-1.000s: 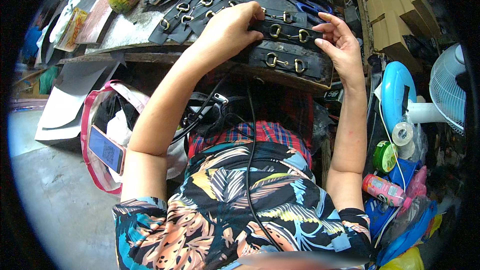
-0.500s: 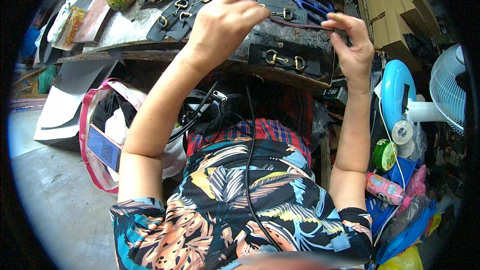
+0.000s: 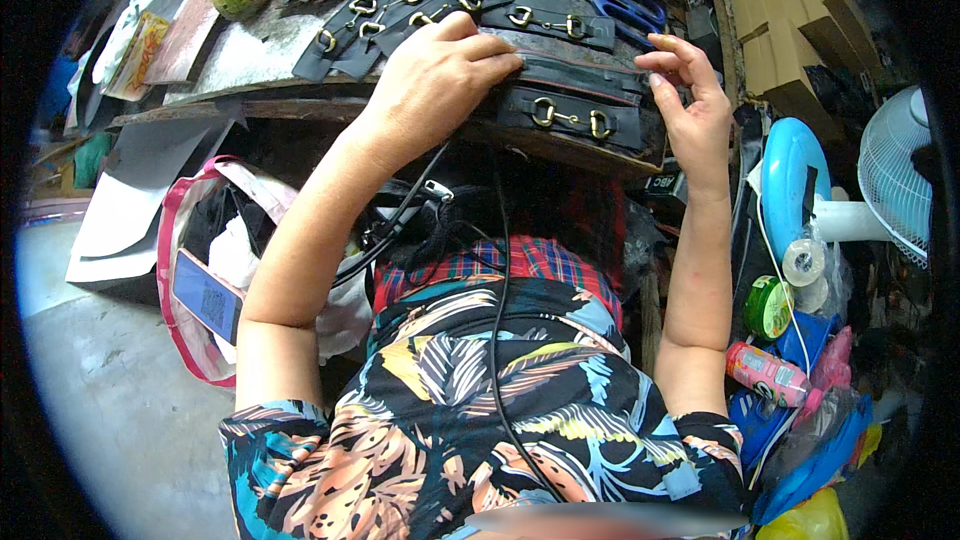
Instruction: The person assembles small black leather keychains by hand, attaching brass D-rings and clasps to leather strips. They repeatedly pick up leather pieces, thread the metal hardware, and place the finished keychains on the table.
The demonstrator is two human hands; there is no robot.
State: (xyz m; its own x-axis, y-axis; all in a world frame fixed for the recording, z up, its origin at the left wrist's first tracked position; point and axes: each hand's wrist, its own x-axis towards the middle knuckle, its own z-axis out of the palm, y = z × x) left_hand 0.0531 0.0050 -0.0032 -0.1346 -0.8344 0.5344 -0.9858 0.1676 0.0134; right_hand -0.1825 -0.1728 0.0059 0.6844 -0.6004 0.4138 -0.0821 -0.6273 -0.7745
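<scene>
While the left hand point(image 3: 440, 75) lies flat with fingers together on a black strap point(image 3: 575, 120) (it carries a gold buckle point(image 3: 560, 118)) at the bench point(image 3: 250, 100) edge, the right hand point(image 3: 690, 105) touches its end, fingers loosely apart, gripping nothing.

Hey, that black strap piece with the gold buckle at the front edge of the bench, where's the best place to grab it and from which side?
Probably best taken at its right end, coming in from the right. The black strap piece lies flat along the bench edge; the left hand covers its left end, the gold buckle sits mid-length, and the right hand is open beside the free end.
</scene>
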